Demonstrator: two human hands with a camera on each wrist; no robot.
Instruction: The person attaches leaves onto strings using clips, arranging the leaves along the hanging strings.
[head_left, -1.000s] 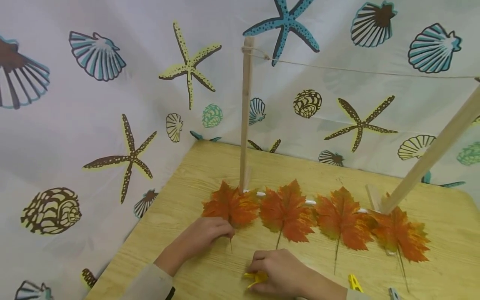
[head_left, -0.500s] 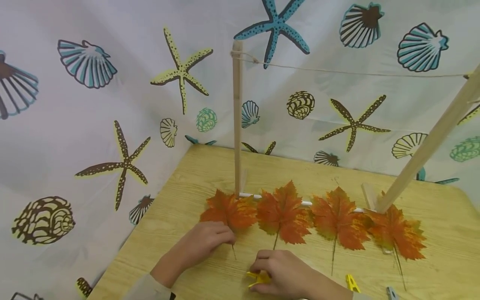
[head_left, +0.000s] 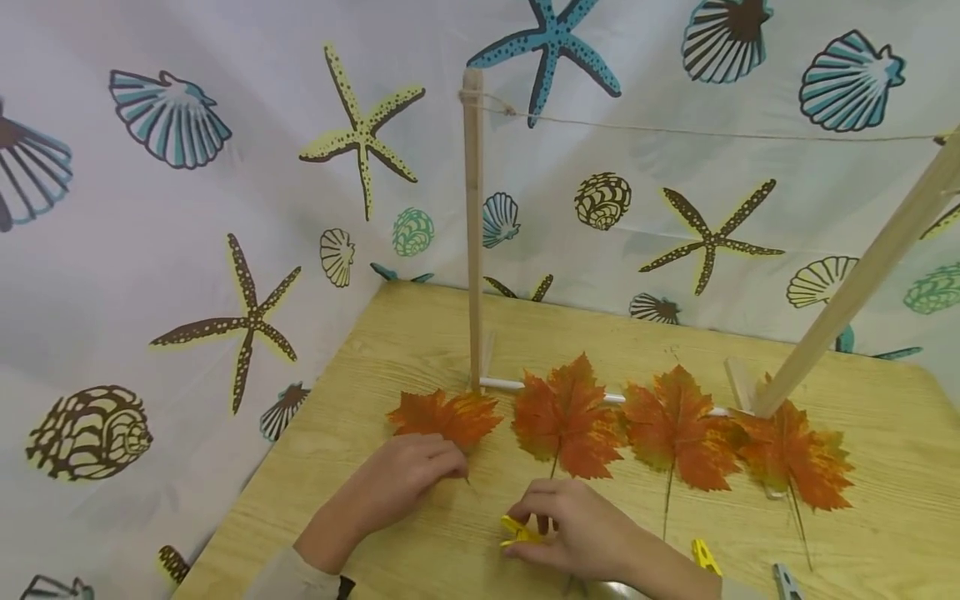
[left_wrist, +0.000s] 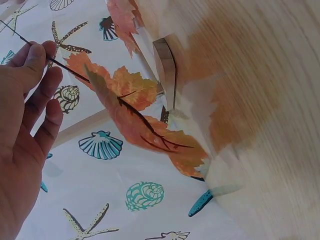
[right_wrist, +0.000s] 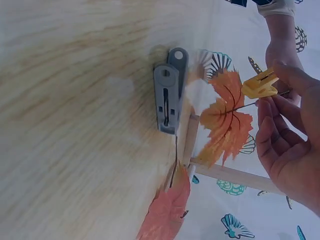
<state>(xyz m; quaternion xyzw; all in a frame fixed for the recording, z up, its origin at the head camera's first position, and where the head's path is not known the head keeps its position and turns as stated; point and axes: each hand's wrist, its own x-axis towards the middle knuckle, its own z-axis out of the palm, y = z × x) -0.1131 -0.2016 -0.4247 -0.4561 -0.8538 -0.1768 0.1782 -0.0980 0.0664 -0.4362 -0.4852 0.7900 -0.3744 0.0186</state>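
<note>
Where the left hand [head_left: 405, 475] pinches a leaf [head_left: 444, 416] by its stem, the blade lifts off the table [head_left: 360, 400]; right hand [head_left: 577, 525] fingers nip a yellow peg [head_left: 517, 532], just beside the stem, ready for clipping.

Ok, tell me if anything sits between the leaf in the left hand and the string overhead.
Nothing visible does. The left hand pinches the leaf by its stem, low over the table. The string runs bare between the two wooden posts, with open air below it.
</note>
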